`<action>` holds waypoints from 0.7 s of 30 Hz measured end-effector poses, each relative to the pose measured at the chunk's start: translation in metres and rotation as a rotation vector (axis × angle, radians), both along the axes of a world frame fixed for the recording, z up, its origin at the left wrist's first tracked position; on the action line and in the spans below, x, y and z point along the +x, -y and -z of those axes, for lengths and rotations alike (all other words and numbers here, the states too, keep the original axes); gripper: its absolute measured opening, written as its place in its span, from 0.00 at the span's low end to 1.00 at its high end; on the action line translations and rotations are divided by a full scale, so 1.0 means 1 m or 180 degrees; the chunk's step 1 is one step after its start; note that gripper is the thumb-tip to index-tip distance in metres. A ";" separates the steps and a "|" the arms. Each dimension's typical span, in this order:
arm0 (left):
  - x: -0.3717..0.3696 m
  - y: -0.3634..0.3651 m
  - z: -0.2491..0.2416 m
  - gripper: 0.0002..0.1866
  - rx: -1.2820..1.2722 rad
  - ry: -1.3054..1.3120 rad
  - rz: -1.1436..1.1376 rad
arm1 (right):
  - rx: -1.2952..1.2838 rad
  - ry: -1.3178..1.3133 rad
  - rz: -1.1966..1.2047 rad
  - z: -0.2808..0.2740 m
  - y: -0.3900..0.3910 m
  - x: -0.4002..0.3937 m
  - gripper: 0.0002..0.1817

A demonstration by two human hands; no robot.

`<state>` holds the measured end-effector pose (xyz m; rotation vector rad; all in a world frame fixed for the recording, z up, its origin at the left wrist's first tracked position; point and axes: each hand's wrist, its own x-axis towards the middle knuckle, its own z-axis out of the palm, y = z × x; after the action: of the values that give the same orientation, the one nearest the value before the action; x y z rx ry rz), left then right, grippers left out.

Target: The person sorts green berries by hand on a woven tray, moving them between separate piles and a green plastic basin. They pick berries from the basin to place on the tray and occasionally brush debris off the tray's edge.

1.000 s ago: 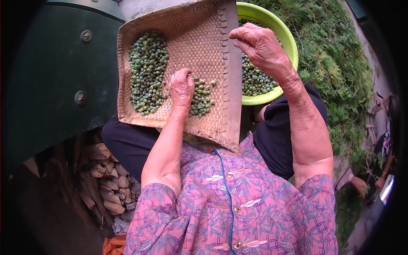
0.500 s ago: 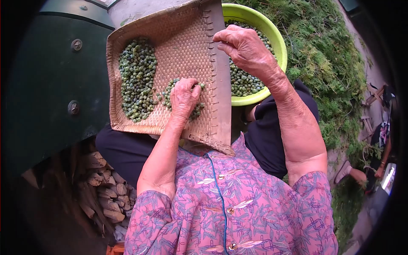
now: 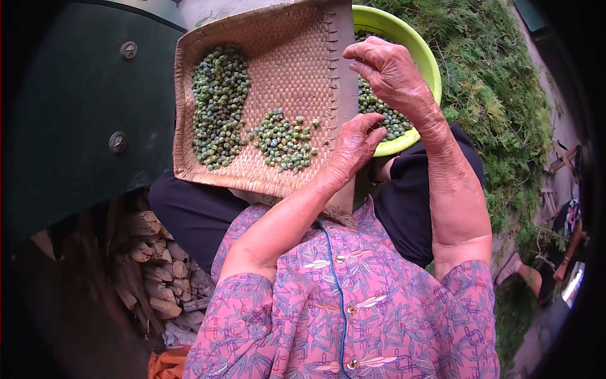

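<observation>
A woven basket tray (image 3: pixel 284 76) lies tilted across my lap. On it sit a long heap of small round green, berry-like pieces (image 3: pixel 218 107) and a smaller loose pile (image 3: pixel 281 142). My left hand (image 3: pixel 356 145) is over the tray's right edge, near the bowl's front rim, its fingers curled toward the thumb; what they hold is hidden. Above the yellow-green bowl (image 3: pixel 426 54), my right hand (image 3: pixel 394 76) has fingertips drawn together in a pinch, contents too small to make out. More of the green pieces (image 3: pixel 394 120) fill the bowl.
Cut evergreen branches (image 3: pixel 492 95) cover the ground on the right. A dark green studded panel (image 3: pixel 76 95) stands on the left, above stacked firewood (image 3: pixel 158 278). Orange cloth (image 3: pixel 167 363) shows at lower left. Another person's foot (image 3: pixel 508 268) appears at far right.
My left hand has moved right from the small pile to the tray's edge by the bowl, uncovering the pile. My right hand stays pinched above the bowl. The whole view shifts slightly.
</observation>
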<state>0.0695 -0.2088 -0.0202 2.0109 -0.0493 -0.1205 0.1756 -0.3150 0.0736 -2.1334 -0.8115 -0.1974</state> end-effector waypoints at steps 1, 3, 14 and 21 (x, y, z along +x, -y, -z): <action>0.001 -0.006 0.002 0.14 0.0255 0.0271 0.0005 | -0.0002 0.0001 0.0009 0.000 0.001 0.000 0.09; 0.000 -0.031 0.012 0.11 0.1154 0.0703 -0.0234 | -0.0036 -0.0002 0.0009 -0.001 0.002 0.000 0.08; -0.001 -0.089 0.038 0.06 0.1967 0.0895 -0.0382 | 0.0067 0.0124 -0.0045 0.003 0.001 0.001 0.08; -0.010 -0.120 0.014 0.07 0.1861 0.0455 -0.0347 | 0.0117 0.0228 -0.0100 0.004 0.001 0.003 0.08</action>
<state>0.0598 -0.0893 -0.0342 2.5982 0.0069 0.0915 0.1782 -0.3159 0.0699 -2.0879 -0.8758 -0.2716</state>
